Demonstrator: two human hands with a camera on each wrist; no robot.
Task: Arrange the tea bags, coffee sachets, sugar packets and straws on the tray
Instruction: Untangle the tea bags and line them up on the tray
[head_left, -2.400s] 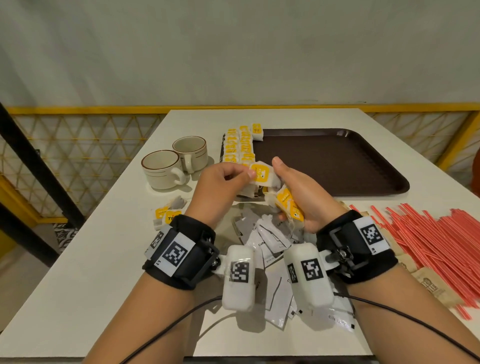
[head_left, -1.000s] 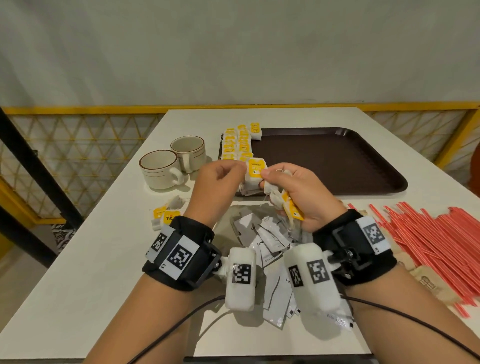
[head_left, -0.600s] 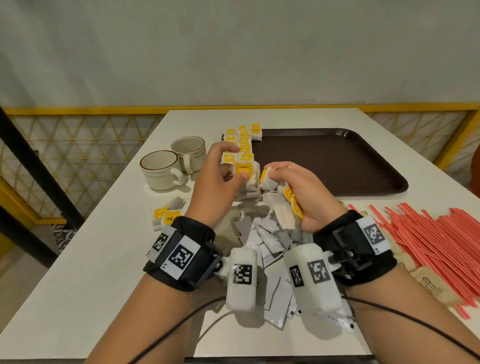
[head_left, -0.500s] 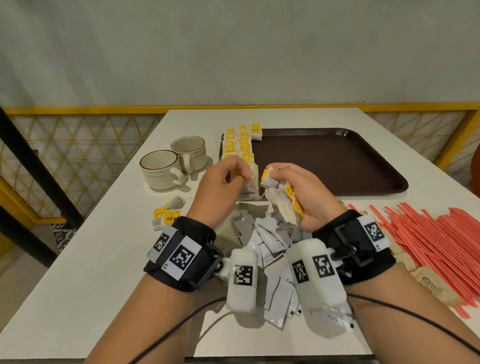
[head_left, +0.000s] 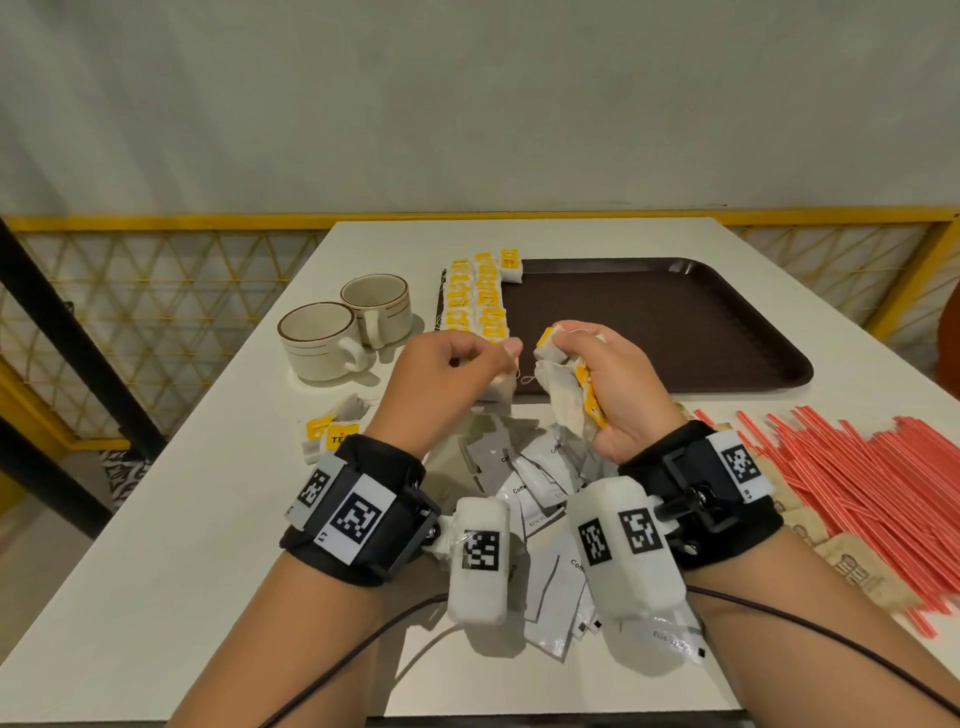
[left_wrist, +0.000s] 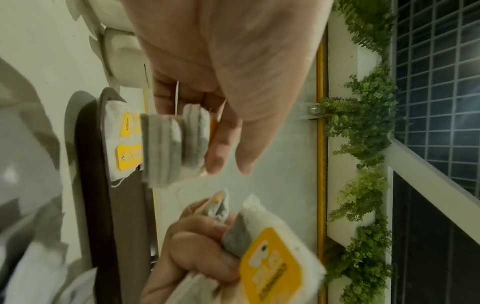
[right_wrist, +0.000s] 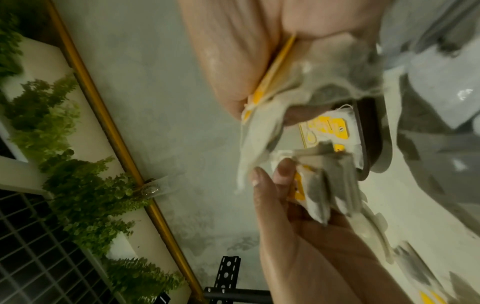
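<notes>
My left hand (head_left: 500, 359) hovers over the tray's near left corner and pinches a small stack of tea bags (left_wrist: 176, 144) with yellow tags. Just to its right, my right hand (head_left: 567, 344) grips a crumpled bunch of tea bags (head_left: 563, 397). Rows of tea bags (head_left: 478, 299) lie along the left edge of the dark brown tray (head_left: 675, 322). White coffee sachets (head_left: 530, 480) lie in a heap under my wrists. Red straws (head_left: 883, 478) and brown sugar packets (head_left: 852, 566) lie on the table at the right.
Two cream cups (head_left: 322, 338) stand left of the tray. Two loose tea bags (head_left: 330, 436) lie near the table's left edge. A yellow railing (head_left: 156, 223) runs behind the white table (head_left: 182, 545).
My left hand took a tea bag from the right hand's bunch, reached toward the rows on the tray, then drew back beside the right hand. The right hand has barely moved.
</notes>
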